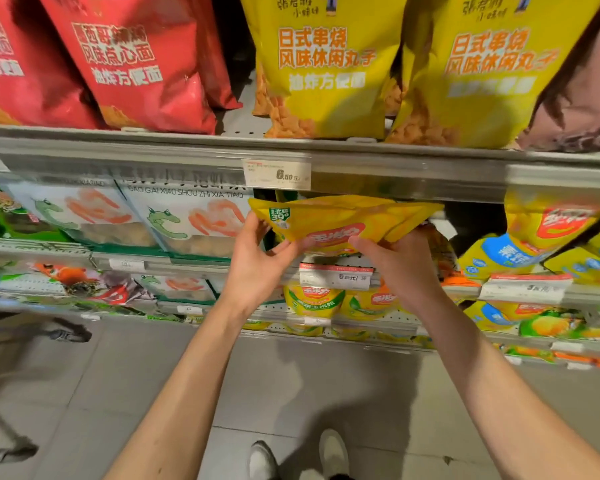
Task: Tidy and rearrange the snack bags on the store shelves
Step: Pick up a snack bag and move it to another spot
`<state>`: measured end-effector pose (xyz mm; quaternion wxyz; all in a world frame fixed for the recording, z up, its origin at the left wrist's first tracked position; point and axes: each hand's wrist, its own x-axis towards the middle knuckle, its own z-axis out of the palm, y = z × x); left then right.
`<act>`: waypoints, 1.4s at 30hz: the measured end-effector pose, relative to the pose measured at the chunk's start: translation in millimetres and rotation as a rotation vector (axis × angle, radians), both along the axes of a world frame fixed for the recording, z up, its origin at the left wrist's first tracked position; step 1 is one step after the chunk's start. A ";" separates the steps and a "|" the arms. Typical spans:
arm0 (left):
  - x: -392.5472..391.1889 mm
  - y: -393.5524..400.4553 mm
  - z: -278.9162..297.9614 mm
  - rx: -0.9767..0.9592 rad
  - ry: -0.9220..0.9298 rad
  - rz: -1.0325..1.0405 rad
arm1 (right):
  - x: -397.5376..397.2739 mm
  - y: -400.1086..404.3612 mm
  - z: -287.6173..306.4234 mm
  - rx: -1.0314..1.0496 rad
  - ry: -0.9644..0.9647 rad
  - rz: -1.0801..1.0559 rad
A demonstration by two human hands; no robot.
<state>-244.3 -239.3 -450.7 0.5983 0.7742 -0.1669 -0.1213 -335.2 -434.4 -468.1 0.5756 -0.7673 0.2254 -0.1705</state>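
My left hand (257, 258) and my right hand (399, 265) are both up at the second shelf, and between them I hold a flat yellow snack bag (340, 220). The left hand's fingers curl round the bag's left edge, thumb on the front near the green label in its corner. The right hand pinches the bag's lower right part, thumb pressed on the front beside the red logo, the other fingers hidden behind the pack. The bag sits above and slightly ahead of both hands, tilted so that its face turns up toward me, its top edge just under the upper shelf rail (395, 171) and right beneath the price tag (276, 174) marked 6.50.

To the left of the bag stand white shrimp-stick bags (187, 216) on the same shelf. To the right lie more yellow bags with blue labels (506, 254). Below my hands, cups of corn snacks (314, 299) sit behind another price label (336, 276). On the shelf above stand large red noodle-snack bags (136, 60) and large yellow bags (326, 64). Down on the grey floor my white shoes (298, 455) show between my forearms.
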 end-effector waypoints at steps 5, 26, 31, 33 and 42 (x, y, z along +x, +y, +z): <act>10.3 -12.5 -17.2 -0.016 0.032 -0.001 | 8.3 -7.0 -20.6 -0.011 0.020 -0.017; 33.5 -44.6 -54.9 -0.092 0.107 0.110 | 48.4 0.0 -45.0 0.033 0.077 -0.062; 38.7 -48.9 -45.1 -0.096 0.133 0.154 | 53.3 -4.2 -33.7 0.042 0.097 -0.117; 41.2 -46.7 -42.7 -0.089 0.099 0.169 | 53.5 -8.2 -31.0 0.004 0.079 -0.121; 22.6 -38.5 -42.1 -0.061 -0.023 0.151 | 43.6 -17.1 -39.2 0.026 0.161 -0.051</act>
